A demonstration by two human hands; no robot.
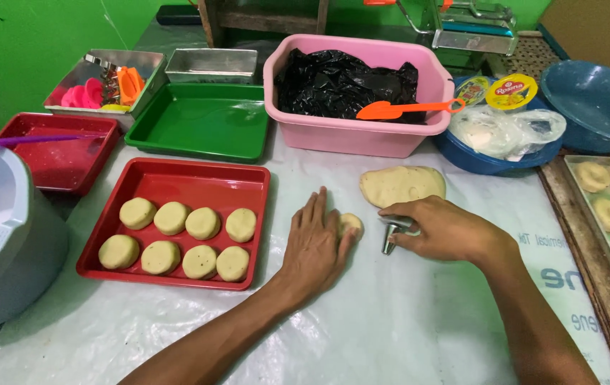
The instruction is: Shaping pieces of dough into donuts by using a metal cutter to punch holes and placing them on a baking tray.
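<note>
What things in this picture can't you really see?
All in the head view:
- Small dough piece: mostly hidden under the left hand.
- Metal cutter: its shape is covered by the right hand.
- Pink tub: black plastic bag hides what is inside.
- Tray of dough rings: cut off by the right edge.
- Grey bucket: cut off by the left edge.

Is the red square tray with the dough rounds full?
Not full: the red square tray holds eight dough rounds in two rows, its back strip bare.
</note>
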